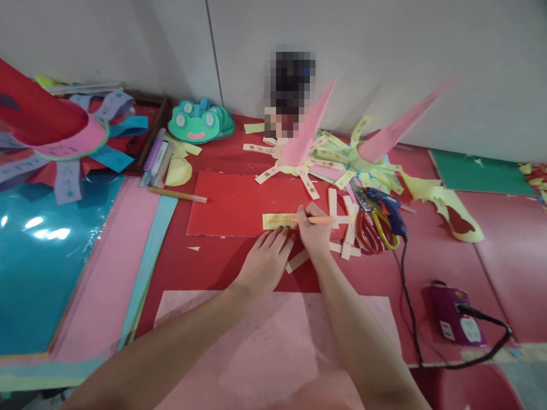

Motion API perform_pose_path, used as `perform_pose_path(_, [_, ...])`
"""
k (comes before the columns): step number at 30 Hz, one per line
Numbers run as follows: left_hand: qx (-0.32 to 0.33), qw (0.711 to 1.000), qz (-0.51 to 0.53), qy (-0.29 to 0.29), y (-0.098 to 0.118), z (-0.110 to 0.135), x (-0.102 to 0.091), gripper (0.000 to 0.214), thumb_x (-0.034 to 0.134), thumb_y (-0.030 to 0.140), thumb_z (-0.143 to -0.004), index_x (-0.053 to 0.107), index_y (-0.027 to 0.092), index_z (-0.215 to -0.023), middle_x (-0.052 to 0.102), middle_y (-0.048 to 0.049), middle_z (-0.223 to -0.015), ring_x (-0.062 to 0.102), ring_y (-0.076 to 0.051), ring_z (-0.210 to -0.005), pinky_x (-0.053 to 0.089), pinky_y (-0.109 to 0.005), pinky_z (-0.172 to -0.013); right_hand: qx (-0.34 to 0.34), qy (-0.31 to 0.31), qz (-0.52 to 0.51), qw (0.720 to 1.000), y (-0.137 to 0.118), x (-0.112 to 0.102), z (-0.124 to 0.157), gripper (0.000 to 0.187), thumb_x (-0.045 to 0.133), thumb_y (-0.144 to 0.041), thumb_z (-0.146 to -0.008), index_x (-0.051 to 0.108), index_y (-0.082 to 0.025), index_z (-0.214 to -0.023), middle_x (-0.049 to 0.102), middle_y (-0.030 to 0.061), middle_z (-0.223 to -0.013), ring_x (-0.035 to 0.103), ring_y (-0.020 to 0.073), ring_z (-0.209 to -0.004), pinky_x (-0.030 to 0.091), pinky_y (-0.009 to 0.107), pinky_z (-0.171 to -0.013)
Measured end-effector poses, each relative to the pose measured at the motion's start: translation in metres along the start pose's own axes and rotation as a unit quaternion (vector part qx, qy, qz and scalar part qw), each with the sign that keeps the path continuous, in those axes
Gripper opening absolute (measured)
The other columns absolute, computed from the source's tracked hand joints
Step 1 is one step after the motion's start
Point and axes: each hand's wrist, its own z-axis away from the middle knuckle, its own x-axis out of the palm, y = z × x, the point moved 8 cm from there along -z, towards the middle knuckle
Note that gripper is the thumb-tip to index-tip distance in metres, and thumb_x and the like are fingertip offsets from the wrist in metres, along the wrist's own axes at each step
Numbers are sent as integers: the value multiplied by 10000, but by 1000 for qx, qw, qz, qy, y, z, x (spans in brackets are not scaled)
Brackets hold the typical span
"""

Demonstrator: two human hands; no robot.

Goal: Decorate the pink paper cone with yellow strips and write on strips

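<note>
My right hand (315,230) is closed around an orange pen (327,220) and rests over the right end of a yellow paper strip (278,221). Small writing covers the strip, too fine to read. My left hand (268,253) lies palm down with fingers stretched out, its fingertips at the strip's lower edge. Under the strip is a red board (233,205). Several pale paper strips (349,230) lie loose to the right of my right hand, and another strip (298,261) sits between my wrists.
Red-handled scissors (370,232) and a blue glue gun (387,208) lie at right, its cord running to a purple box (456,316). Pink paper cones (308,128) and green frog cutouts (199,122) stand behind. Left are markers (157,159) and a blue glossy sheet (51,262). Pink paper (273,341) lies in front.
</note>
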Motion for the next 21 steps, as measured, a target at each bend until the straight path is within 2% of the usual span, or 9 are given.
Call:
perform_pose_path(11, [-11, 1000, 13, -17, -2, 0, 3, 358, 407, 102, -835, 484, 83, -1184, 544, -140, -1231, 486, -248, -1178, 405, -399, -989, 6, 18, -18, 1000, 2, -2, 0, 344, 447, -306, -782, 248, -214, -517, 285, -82, -441, 317, 65, -428, 287, 212, -439])
perform_pose_path(21, [-6, 1000, 7, -13, -1, -1, 0, 361, 412, 94, -834, 489, 71, -1186, 547, -141, -1232, 494, -251, -1170, 413, -399, -986, -3, 15, -6, 1000, -1, -1, -1, 329, 449, -236, -741, 216, -215, -510, 221, -84, -454, 239, 61, -442, 233, 213, -424])
